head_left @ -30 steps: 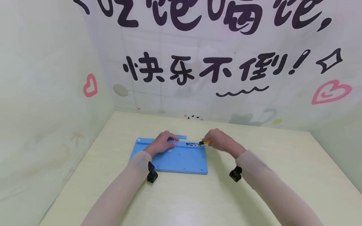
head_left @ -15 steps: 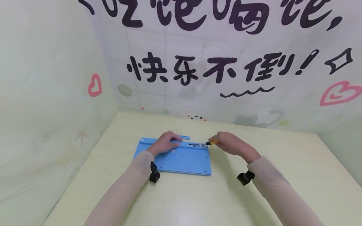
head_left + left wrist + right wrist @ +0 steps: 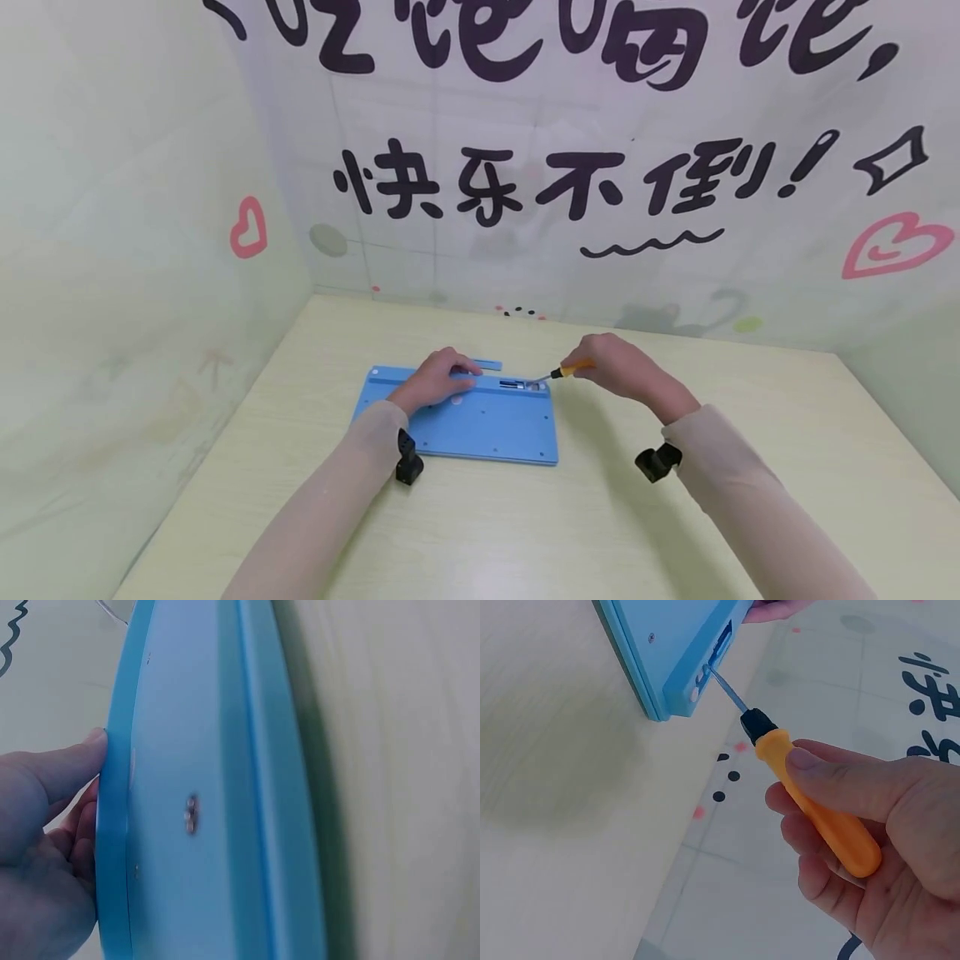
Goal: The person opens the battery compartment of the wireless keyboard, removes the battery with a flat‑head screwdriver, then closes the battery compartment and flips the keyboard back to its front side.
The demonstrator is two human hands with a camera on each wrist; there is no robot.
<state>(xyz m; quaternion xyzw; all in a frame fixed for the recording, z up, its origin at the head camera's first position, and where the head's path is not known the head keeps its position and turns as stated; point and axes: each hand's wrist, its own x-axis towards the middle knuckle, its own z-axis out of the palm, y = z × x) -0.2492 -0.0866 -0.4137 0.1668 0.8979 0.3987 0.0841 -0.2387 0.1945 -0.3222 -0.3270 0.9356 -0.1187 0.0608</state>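
From where I stand, the change is small: the right hand (image 3: 618, 367) sits a touch higher than half a second ago, and the screwdriver (image 3: 562, 371) now slopes more steeply, with more of its thin shaft showing in the head view. The left hand (image 3: 438, 379) and the blue panel (image 3: 487, 425) keep much the same places. I take it that the work stays at the same recess (image 3: 513, 384), only with the tool at another angle, while the left hand steadies things. The right hand's fingers and thumb are wrapped round the orange handle; the left holds the panel by its far edge, one digit straight against it and others curled beyond. The panel lies on the table (image 3: 480, 517), just left of the frame's middle and below centre, face with screws up, its long axis running left to right and dipping slightly rightward; a raised band follows the far edge, with the recess near its right end. The screwdriver points down to the lower left there, handle to the upper right; in the right wrist view it points to the upper left. Whether its tip presses, I cannot tell. A narrow blue strip (image 3: 489, 364) lies just behind the panel.
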